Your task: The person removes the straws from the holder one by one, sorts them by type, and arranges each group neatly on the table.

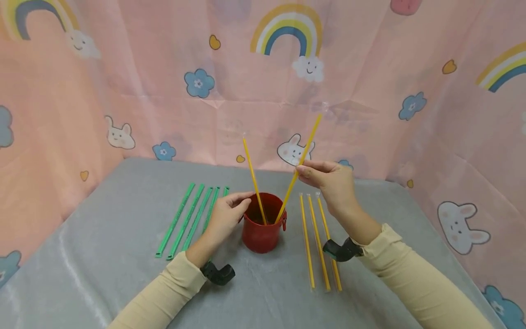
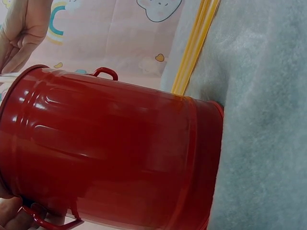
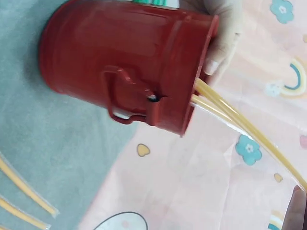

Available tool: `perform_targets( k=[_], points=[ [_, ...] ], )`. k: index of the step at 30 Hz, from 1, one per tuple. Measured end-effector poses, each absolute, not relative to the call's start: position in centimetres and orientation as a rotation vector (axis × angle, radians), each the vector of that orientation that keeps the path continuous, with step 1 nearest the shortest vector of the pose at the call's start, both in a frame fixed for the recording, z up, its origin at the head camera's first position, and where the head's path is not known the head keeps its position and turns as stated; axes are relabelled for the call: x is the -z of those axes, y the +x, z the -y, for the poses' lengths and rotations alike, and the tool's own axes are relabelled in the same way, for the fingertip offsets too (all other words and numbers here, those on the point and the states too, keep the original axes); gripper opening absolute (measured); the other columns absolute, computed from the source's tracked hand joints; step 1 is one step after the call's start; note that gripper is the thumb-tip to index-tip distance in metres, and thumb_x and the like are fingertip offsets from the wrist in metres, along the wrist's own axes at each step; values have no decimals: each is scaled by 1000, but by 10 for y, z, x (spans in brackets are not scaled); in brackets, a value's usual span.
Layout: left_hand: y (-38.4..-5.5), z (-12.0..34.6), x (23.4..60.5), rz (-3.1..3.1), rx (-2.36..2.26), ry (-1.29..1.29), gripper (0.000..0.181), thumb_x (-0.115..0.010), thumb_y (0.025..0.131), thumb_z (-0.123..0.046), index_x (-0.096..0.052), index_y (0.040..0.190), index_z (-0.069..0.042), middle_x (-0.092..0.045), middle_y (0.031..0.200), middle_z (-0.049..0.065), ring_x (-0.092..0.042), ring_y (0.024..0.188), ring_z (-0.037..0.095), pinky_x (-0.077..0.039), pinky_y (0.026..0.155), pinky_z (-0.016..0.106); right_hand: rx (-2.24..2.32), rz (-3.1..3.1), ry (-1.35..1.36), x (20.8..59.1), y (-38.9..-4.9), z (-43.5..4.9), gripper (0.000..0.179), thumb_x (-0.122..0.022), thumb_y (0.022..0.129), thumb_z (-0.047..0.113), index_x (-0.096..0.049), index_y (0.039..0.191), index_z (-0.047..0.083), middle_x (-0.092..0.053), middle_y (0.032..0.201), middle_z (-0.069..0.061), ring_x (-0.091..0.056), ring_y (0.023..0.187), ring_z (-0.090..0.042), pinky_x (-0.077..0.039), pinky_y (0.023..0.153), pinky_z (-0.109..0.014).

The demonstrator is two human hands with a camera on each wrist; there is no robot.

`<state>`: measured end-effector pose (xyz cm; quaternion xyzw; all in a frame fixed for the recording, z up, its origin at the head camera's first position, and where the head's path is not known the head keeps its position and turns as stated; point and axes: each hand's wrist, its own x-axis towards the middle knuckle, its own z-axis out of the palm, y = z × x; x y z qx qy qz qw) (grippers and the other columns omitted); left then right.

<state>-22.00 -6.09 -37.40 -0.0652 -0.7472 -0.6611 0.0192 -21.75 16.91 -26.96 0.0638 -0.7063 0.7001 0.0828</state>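
A small red metal bucket point(image 1: 261, 240) with side handles stands upright on the grey cloth. My left hand point(image 1: 225, 214) grips its left rim, thumb at the top edge. Between thumb and fingers, my right hand point(image 1: 334, 185) pinches a yellow straw point(image 1: 311, 140) in a clear wrapper, its lower end inside the bucket's mouth and its top leaning right. Another wrapped yellow straw point(image 1: 251, 167) leans in the bucket, tilted left. The right wrist view shows both straws coming out past the rim point(image 3: 207, 57), with the left thumb close by. The bottoms of the straws are hidden inside.
To the right of the bucket, three wrapped yellow straws point(image 1: 315, 242) lie side by side, partly under the right wrist. Several green-wrapped straws point(image 1: 176, 219) lie to the left, some behind the left hand. A pink patterned curtain point(image 1: 255, 114) hangs behind the table.
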Motion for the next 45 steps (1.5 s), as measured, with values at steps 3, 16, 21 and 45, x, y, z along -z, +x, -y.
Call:
perform_targets(
  k=[3,16,21,45],
  points=[
    [-219,61,374,2315,2063,-194,27,-63,98,-15,-72,123,-9,-54,65,-3,-33,48,9,-31,47,20,-2077,2119,191,270,-215,-171,30,-75,87,7,-70,113,-9,-75,79,10,-75,79,-6,-61,80,-27],
    [-219,58,374,2310,2040,-167,26,-63,97,-13,-73,121,-9,-62,77,12,-34,48,10,-31,47,19,-2151,2002,202,259,-211,-176,18,-75,87,2,-78,84,19,-76,80,7,-75,78,-8,-61,79,-26],
    [-219,59,375,2307,2037,-168,26,-63,97,-13,-73,121,-9,-59,71,6,-33,48,9,-31,47,20,-2176,1945,190,257,-211,-176,22,-74,87,0,-79,81,20,-77,80,6,-75,77,-8,-61,79,-26],
    [-220,59,374,2312,2045,-179,26,-62,98,-15,-72,122,-9,-60,71,2,-32,46,9,-30,45,21,-2166,1773,262,223,-200,-209,13,-77,82,-4,-80,91,4,-78,81,-2,-76,76,-13,-61,75,-26]
  ],
)
